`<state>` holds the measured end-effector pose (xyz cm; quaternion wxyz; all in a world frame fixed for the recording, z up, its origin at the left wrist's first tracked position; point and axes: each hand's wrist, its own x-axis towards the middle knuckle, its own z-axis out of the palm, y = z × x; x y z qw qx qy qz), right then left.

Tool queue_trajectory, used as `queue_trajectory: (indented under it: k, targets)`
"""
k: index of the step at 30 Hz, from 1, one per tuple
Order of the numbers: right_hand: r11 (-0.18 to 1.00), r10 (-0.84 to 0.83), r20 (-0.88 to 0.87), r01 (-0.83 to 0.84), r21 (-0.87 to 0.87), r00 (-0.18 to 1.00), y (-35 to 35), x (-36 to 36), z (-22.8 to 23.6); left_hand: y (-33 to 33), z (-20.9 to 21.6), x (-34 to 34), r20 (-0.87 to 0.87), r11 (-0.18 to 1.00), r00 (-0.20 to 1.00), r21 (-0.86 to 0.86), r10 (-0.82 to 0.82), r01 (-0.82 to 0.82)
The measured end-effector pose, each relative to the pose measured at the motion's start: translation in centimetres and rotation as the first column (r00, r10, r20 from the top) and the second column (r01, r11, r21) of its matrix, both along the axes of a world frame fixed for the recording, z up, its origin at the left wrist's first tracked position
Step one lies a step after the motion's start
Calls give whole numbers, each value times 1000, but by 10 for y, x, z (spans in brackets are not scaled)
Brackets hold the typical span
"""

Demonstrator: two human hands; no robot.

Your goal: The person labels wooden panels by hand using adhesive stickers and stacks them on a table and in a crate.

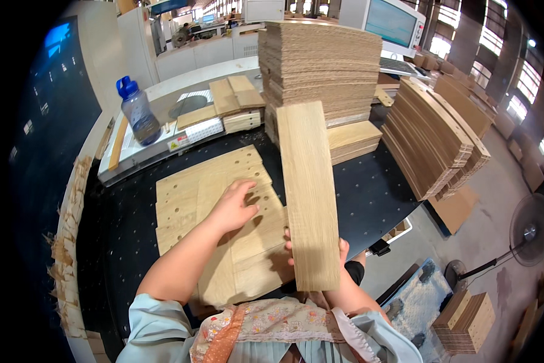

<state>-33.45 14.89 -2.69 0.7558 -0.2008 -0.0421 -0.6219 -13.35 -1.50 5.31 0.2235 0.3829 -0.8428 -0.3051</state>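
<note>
A long light wood-grain board [311, 199] stands tilted up in front of me, with no holes on the face I see. My right hand [343, 251] grips its lower part from behind, fingers showing at both side edges and the palm hidden. To its left, my left hand [230, 209] hovers over or rests on several flat wooden panels [184, 181]; I cannot tell if it touches them. Its thumb and fingers are apart with nothing between them. These panels lie side by side on the black table [126, 224], with small drilled holes near their ends.
A tall stack of boards [320, 60] rises behind the held board; another stack [429, 136] leans at the right. Farther left are a blue-capped water bottle [140, 115] and short boards [232, 97]. A monitor [390, 24] stands behind; a fan [529, 233] is at the right.
</note>
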Motion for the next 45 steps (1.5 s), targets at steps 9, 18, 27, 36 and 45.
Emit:
queue_trajectory:
  k: [9,18,27,36,45]
  targets:
    - [928,-370,9,369,51,929,57,-91,-43,-76,9,-160,446,924,888,-375,113,71]
    - [886,-454,233,464,14,860,55,-123,-52,-82,-25,-214,560,902,761,-425,328,-76]
    - [865,-500,98,492,97,860,61,-131,-57,-70,18,-241,700,926,691,-358,179,123]
    - [824,-556,28,547,147,831,79,-120,-37,-75,3,-242,428,937,888,-349,171,-13]
    - [834,-552,-10,552,20,834,77,-112,-43,-62,20,-122,135,813,989,-581,55,34]
